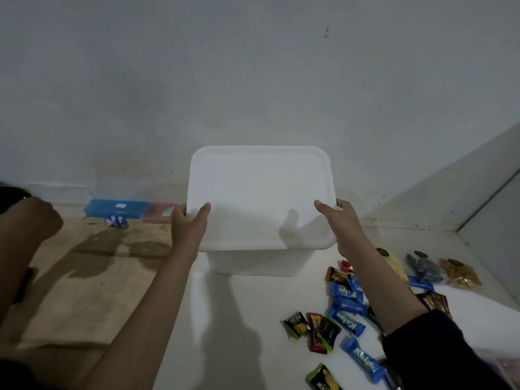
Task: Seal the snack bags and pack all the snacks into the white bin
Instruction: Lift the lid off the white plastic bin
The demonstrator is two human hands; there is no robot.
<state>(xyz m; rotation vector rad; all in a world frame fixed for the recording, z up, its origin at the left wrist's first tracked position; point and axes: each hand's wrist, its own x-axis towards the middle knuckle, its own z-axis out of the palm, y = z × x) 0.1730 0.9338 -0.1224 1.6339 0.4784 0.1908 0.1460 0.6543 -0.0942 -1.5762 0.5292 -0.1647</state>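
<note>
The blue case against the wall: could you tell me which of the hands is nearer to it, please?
Left. The left hand grips the white lid's left edge, just right of the blue case. The right hand holds the lid's opposite edge, farther away.

View: head, single wide-angle camera worn on the person's head. Facing: forward and down, toward the far wall point(253, 66). Range: close; both forearms enter from the near edge, the white bin point(261, 198) sits centre frame. Coverage: white bench point(253, 319) near and right, its far right corner included, brown paper point(92, 282) at left. Edges bend with lens distortion. No second view shares the scene.
</note>
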